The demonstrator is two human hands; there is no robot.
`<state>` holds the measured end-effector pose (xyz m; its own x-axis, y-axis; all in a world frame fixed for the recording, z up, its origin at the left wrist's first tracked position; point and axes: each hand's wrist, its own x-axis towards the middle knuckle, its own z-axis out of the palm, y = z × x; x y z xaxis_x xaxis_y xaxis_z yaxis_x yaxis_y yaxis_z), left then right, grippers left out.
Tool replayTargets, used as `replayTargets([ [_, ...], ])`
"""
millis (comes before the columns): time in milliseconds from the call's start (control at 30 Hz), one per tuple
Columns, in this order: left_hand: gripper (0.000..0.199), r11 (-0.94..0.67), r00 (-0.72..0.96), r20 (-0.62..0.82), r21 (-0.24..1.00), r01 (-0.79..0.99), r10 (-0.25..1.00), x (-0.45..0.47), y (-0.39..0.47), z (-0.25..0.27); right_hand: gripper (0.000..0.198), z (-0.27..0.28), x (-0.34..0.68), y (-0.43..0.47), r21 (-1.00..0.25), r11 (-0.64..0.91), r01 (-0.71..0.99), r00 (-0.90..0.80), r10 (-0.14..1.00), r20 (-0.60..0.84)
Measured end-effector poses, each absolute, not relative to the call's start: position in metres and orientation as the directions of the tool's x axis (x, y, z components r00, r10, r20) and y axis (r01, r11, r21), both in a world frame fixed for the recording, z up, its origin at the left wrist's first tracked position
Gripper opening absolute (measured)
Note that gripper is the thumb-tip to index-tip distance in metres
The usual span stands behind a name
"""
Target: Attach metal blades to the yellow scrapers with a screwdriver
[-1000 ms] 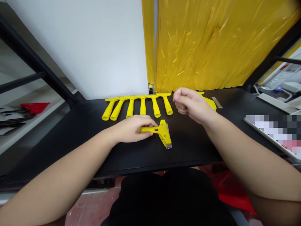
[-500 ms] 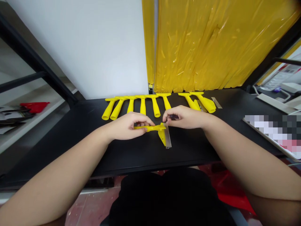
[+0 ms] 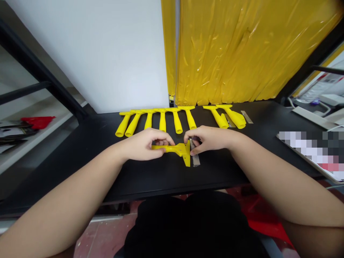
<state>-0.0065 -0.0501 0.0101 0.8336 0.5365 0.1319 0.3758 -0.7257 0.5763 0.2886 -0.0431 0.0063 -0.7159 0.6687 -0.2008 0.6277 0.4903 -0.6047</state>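
Observation:
My left hand [image 3: 146, 145] is closed around the handle of a yellow plastic scraper [image 3: 184, 154], whose wide head points right and faces up, showing small holes. Close against the right side of that head lies a thin, shiny flat strip [image 3: 195, 157], partly covered by fingers. My right hand [image 3: 206, 139] is curled over the strip and the head's edge, with its index finger and thumb tips at the head. Something small and dark shows inside the curled right fingers; its kind is hidden.
Several yellow scrapers [image 3: 162, 120] stand in a row along the back of the black table [image 3: 150, 179]. More lie at back right, beside another flat strip [image 3: 247, 117]. A white board and yellow wrapped sheeting [image 3: 228, 53] rise behind. A white-edged tray [image 3: 303, 154] is at right.
The scraper has turned, so its head now shows its flat face. A gap has opened between head and strip. My right thumb has come down to the head's edge.

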Motion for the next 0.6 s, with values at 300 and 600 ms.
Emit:
replayTargets([
  [300,0.032,-0.721,0.83,0.137,0.583,0.374,0.541,-0.006,-0.048,0.007,0.032,0.012,0.303,-0.037,-0.577,0.447,0.683,-0.672,0.694,-0.258],
  [600,0.028,-0.655,0.803,0.058,0.614,0.44,0.594,-0.004,-0.048,0.011,0.028,0.014,0.304,-0.038,-0.556,0.457,0.694,-0.645,0.737,-0.199],
])
